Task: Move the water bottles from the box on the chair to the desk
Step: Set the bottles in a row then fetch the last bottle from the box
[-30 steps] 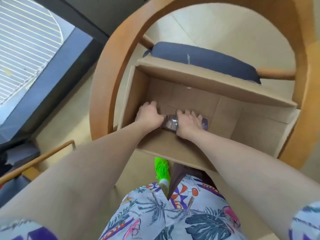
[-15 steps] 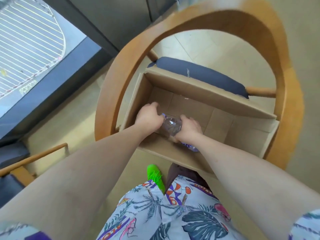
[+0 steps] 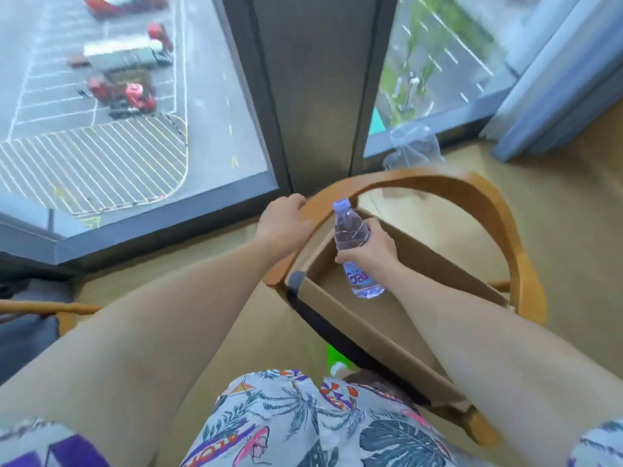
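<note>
Right hand (image 3: 371, 252) fingers wrap a water bottle (image 3: 354, 251), label blurred; left hand (image 3: 283, 224) relaxed, seemingly empty.

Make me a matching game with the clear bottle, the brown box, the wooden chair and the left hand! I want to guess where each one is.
Things:
1. clear plastic water bottle with a pale purple cap
2. brown cardboard box
3. curved wooden chair
4. left hand

Places or states:
A. rests on the chair's curved wooden rail
B. sits on the chair's seat, open at the top
C. held upright in the right hand, above the box
D. stands on the floor by the window

Pairs: 1-C, 2-B, 3-D, 4-A
</note>
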Demonstrator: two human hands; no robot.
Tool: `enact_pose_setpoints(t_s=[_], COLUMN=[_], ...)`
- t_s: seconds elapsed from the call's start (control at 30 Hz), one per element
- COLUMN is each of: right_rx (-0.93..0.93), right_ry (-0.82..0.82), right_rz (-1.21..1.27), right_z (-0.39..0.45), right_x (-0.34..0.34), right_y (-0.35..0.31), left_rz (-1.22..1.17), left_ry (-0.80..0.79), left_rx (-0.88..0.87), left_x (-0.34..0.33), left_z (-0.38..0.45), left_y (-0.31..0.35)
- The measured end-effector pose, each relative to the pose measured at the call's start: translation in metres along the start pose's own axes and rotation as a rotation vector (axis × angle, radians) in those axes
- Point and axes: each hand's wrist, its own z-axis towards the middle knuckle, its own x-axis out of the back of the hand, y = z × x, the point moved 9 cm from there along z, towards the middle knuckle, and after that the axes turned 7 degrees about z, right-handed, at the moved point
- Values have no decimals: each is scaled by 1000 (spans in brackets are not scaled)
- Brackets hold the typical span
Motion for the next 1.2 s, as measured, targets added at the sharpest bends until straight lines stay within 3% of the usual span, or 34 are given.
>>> enact_pose_setpoints(t_s=[0.3,0.5,0.8,1.2], right_rx=[412,597,769,921], right_ry=[-228,-480,-956,-1455], right_rz=[39,8,-183,-382], right_z=[-122,-251,-474,-775], right_x=[-162,-318,-530,-735], right_y=[-166,-219,-199,-129], left_rz=[-8,6,-79,-258], left_ry=[299,516,726,925], left_rx=[307,526,992,1544], left_x=[151,213,202,140], left_z=[-161,-334,-608,-929], left_y=[-196,-326,-475,-596])
